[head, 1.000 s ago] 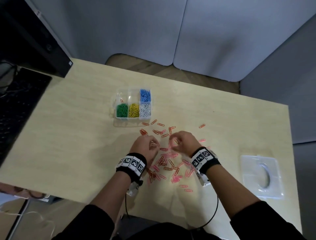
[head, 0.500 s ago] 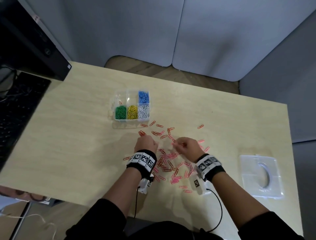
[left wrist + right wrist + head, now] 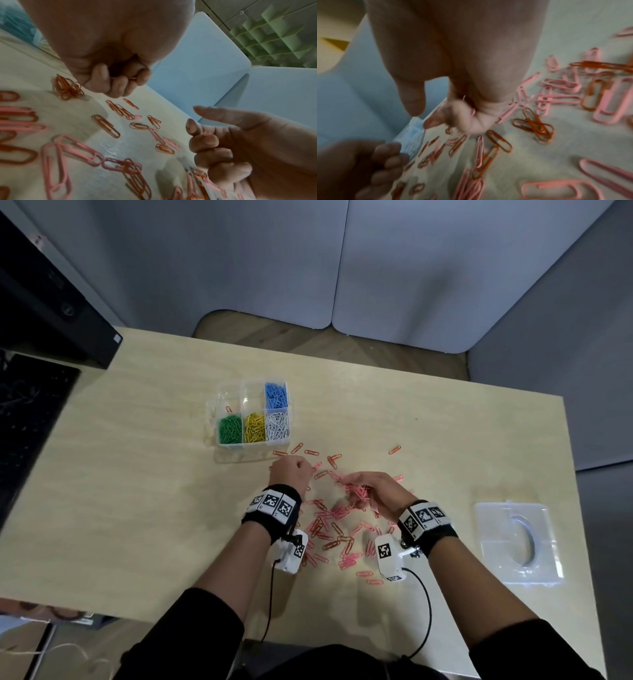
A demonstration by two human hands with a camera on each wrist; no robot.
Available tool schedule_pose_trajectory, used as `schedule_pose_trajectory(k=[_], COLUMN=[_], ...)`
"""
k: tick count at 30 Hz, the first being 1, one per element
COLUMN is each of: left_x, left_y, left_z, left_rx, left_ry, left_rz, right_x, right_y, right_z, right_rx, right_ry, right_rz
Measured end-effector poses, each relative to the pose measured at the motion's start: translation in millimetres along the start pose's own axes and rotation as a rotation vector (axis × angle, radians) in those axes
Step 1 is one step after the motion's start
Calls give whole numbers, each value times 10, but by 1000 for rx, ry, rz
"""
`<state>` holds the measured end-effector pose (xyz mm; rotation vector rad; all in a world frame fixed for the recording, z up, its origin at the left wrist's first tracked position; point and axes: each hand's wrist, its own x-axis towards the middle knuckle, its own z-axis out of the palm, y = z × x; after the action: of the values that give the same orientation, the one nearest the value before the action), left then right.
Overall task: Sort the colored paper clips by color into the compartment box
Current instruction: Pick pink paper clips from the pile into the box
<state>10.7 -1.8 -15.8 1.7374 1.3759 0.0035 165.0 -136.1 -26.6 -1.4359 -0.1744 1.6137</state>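
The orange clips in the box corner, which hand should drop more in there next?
Probably the left hand. It already grips orange clips in its curled fingers and sits nearest the compartment box. The right hand holds pink clips, farther away.

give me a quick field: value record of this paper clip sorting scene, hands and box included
left hand: fingers curled round orange clips, near the box
right hand: holds a bunch of pink clips above the pile
compartment box: clear, six compartments, on the wooden table
front row: green clips, yellow clips, white clips
back row: blue clips at right, one orange clip at left, middle looks empty
loose pile: pink and orange mixed
clear lid: flat, right of the pile
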Motion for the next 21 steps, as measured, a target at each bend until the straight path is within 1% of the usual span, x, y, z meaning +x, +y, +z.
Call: schedule_pose_trajectory(k=[2, 4, 5, 8, 9, 11, 13, 17, 19, 20, 21], left_x=[74, 102, 102, 58, 45, 57, 72, 59, 60, 65, 79], left_y=[-7, 10, 22, 28, 16, -18, -14, 21, 32, 39, 40], left_z=[40, 67, 75, 95, 107, 134, 133, 112, 97, 89, 86], left_rx=[-36, -54, -50, 65, 113, 189, 189, 183, 194, 199, 197], left_ry=[75, 110, 118, 120, 107, 103, 105, 46, 3, -14, -27], left_rz=[-23, -10, -5, 55, 80, 128, 141, 113, 119, 132, 145], right_x=[38, 91, 136, 255, 268, 251, 229, 311, 330, 321, 281], right_y=[11, 19, 26, 52, 58, 71, 95, 145, 121, 97, 56], right_z=[36, 94, 128, 217, 232, 248, 288, 428, 423, 392, 343], right_rx=[-215, -482, -571, -717, -753, -756, -774, -966, -1077, -1097, -1048], right_ry=[109, 268, 341, 510, 560, 630, 644, 565, 507, 459, 401], right_rz=[-55, -159, -214, -311, -322, -312, -279, -232, -222, -234, -258])
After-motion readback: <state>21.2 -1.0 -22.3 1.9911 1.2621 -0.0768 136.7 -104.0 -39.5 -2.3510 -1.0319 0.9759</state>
